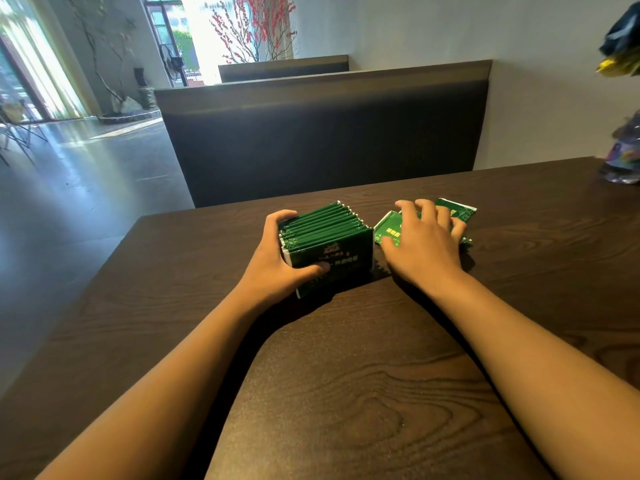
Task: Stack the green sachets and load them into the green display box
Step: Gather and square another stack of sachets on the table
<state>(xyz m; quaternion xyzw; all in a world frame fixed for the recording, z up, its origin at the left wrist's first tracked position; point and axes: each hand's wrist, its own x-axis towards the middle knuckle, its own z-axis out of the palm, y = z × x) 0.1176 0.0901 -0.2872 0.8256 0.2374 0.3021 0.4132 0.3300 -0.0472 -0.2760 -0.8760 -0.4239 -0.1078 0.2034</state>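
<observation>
- Left hand clamped round the upright stack of green sachets, thumb across the front face, fingers curled over the far end; stack standing on edge on the dark wooden table.
- Right hand spread flat, fingers slightly bent, pressing on the loose green sachets lying just beside the stack.
- Green display box: not visible anywhere in view.
- Likely risk: stack fanning or toppling if the left grip loosens, since only squeeze keeps it square.
- Further risk: loose sachets sliding apart under the flat palm, or catching on the stack's edge when gathered in.
</observation>
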